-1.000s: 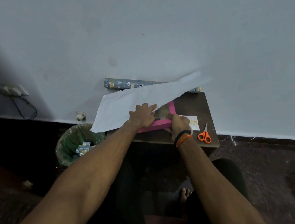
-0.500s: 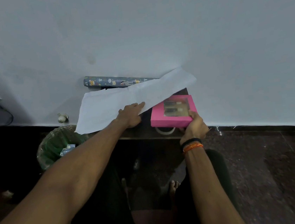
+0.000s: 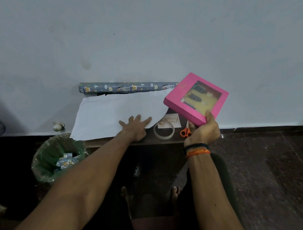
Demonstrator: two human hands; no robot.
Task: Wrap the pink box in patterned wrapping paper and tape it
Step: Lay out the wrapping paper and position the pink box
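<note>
The left hand (image 3: 136, 127) presses flat on the paper (image 3: 116, 113), the right hand (image 3: 203, 130) grips the lifted box (image 3: 196, 98); next, I think, the box goes on the paper.

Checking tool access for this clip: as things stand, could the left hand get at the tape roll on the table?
Probably yes. The left hand lies flat and open on the white paper sheet, and the tape roll sits just to its right on the table with nothing between them. The right hand holds the pink box above, off to the side.
</note>
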